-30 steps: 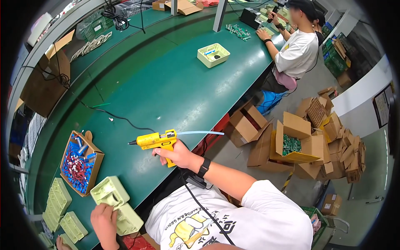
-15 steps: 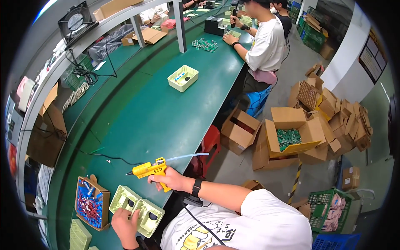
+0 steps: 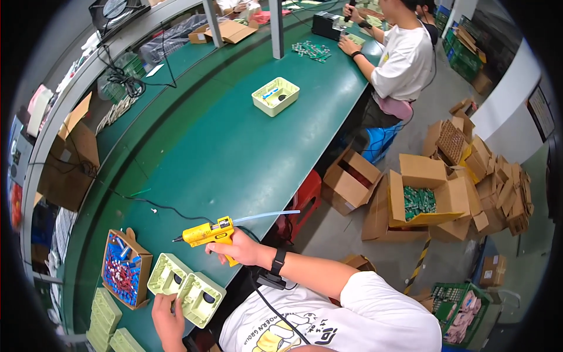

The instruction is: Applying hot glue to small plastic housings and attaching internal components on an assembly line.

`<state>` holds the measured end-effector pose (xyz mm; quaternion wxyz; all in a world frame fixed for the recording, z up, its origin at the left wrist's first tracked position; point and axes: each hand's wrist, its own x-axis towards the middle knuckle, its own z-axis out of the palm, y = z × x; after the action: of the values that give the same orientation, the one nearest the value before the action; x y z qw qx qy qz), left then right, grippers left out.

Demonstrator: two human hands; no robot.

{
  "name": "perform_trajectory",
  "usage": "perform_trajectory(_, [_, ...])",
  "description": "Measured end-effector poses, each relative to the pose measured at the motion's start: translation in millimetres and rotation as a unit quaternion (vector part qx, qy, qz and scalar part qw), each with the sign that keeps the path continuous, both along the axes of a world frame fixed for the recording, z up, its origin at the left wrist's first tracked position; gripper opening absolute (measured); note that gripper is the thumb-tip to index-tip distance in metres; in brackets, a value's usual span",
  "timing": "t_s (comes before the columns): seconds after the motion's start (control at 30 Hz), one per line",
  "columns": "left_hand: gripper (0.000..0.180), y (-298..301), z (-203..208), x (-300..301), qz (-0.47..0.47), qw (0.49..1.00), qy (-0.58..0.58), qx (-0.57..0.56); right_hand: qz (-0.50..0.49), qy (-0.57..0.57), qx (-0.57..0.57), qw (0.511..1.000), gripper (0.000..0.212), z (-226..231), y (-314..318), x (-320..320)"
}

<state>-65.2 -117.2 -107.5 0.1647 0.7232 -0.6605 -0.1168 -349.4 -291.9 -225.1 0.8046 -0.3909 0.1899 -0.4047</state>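
My right hand is wrapped around the handle of a yellow hot glue gun. Its dark nozzle points left over the bench, and a translucent glue stick juts from its back. Below it, two pale green plastic case shells lie side by side with their hollows up: a left shell and a right shell. Each has a black oval part inside. My left hand is closed at the near edge of the left shell, by the seam; its fingertips are partly hidden.
Left of the shells, a cardboard box holds blue cylindrical cells with red wires. More green shells lie nearby. Farther up the green bench sit another shell and circuit boards. A co-worker works at the far end.
The whole view has shifted, with bench items sliding right and the near shells left. My left fingers have drawn back slightly toward me. The glue gun stays in my right hand.
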Motion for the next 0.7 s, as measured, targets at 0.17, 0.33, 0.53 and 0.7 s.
perform_trajectory(0.17, [0.008,14,5,11,-0.058,0.998,-0.005,-0.025,0.025,0.054,-0.009,0.998,0.026,1,4,9])
perform_trajectory(0.33, [0.020,-19,3,18,-0.103,0.994,0.033,0.010,-0.041,0.070,-0.028,0.996,0.022,1,-7,-19])
perform_trajectory(0.53, [0.022,0,13,25,-0.060,0.996,0.053,0.040,0.002,-0.008,-0.006,1.000,0.022,-3,-9,-1])
perform_trajectory(0.7, [0.023,-48,42,67,-0.019,0.999,0.027,-0.015,-0.013,0.004,-0.026,1.000,0.022,1,-3,-5])
